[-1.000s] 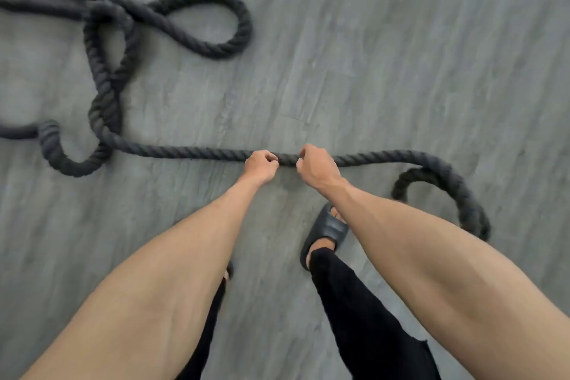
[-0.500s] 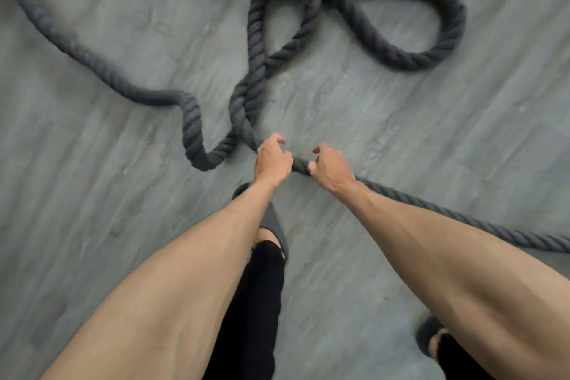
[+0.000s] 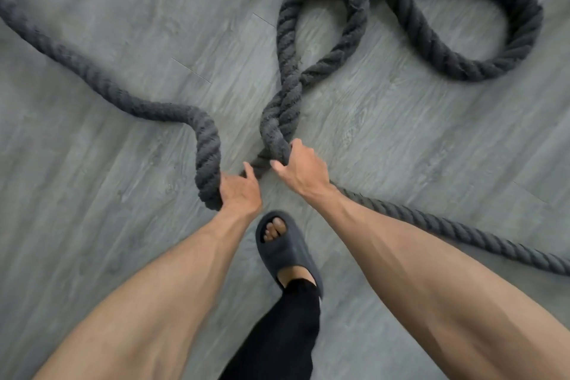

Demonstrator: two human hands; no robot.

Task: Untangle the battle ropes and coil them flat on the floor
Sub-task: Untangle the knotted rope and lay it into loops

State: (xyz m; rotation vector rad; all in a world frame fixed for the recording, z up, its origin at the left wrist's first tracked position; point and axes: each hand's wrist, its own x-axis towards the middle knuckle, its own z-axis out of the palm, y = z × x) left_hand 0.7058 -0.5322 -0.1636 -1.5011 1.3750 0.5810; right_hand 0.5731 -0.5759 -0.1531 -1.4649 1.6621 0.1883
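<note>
Battle rope (image 3: 203,139), thick, dark grey and of twisted lay, lies spread over the floor (image 3: 92,225) in several bends and is not coiled. One strand enters from the left edge and snakes to a tight downward bend near centre. A narrow loop stands above centre; its two legs cross and wind round each other just above the hands. A wider loop lies at the upper right and crosses the narrow loop's top. A further strand runs from beneath the right wrist to the right edge, lying straight on the floor.

Left hand (image 3: 239,191) holds the tight bend at its lower end. The fingers are curled round the far side of the rope and mostly hidden; the thumb points up, clear of the rope. Right hand (image 3: 300,170) grips the base of the twisted section, fingers wrapped over the top and thumb pressed against the near side. The two hands sit close together, a small gap between them, each on a separate part of the rope.

Floor is grey wood-grain plank with visible seams. A dark open-toe slide sandal (image 3: 287,253) is worn on a foot placed between the forearms, just below the hands. A black trouser leg (image 3: 287,327) rises from it toward the bottom edge.
</note>
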